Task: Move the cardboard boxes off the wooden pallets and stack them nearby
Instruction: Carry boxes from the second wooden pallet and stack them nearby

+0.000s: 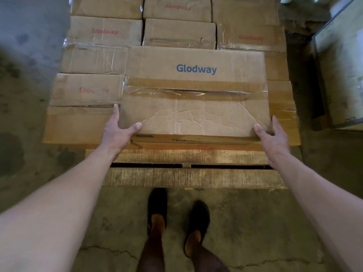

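While creased, tape-sealed cardboard boxes [106, 31] pile toward 12 o'clock on a rough-planked wooden pallet [192, 176], the blue-printed Glodway box [196, 91] is topmost at centre. The left hand [117, 130] at its 8 o'clock corner and the right hand [273, 134] at 4 o'clock grasp it, thumbs pressed on top.

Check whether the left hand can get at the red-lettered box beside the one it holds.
Probably yes. The red-lettered box lies just past the left hand, with its top bare and nothing between them. But that hand grips the blue-lettered box at its corner and would have to let go first.
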`<state>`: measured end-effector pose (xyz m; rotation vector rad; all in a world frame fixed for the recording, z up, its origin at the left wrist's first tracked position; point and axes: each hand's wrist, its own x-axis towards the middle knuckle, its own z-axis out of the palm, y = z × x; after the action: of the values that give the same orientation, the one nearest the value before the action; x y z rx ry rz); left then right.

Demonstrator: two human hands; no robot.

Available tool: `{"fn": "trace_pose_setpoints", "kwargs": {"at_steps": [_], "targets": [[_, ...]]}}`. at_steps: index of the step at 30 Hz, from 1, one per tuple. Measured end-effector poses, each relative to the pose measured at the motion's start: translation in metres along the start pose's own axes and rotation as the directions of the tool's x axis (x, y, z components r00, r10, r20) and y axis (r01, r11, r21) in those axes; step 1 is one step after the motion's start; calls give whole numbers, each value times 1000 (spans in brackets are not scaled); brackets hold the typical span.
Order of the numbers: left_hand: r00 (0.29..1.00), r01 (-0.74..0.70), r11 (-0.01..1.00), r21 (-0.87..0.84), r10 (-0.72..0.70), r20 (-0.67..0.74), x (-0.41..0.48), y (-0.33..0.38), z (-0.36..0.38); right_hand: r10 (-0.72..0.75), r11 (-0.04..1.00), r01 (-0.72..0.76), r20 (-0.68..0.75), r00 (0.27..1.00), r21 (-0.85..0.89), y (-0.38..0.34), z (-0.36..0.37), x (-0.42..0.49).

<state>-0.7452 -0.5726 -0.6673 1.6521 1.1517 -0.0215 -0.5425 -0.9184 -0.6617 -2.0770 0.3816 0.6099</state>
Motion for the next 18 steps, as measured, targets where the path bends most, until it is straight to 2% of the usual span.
{"fn": "trace_pose_setpoints", "kwargs": {"at_steps": [2,5,9,13,15,18], "targets": [[997,-32,997,65,37,-73,-22,11,-4,-73,994,68,-63,995,-83,-2,-3,-21],[982,-90,980,180,117,-147,-58,28,-22,-134,980,123,-67,989,-154,-19,-4,-54],[922,-196,921,338,290,-257,-117,71,-72,-297,918,313,100,950,-245,-85,-5,-115],[838,-269,857,439,434,-332,-185,122,-142,-500,749,550,230,835,-369,-169,8,-201],[777,-298,830,471,498,-385,-223,137,-184,-587,661,649,279,760,-377,-206,18,-255],[711,-284,828,483,520,-473,-279,137,-252,-683,537,756,333,650,-374,-250,39,-343]]}}
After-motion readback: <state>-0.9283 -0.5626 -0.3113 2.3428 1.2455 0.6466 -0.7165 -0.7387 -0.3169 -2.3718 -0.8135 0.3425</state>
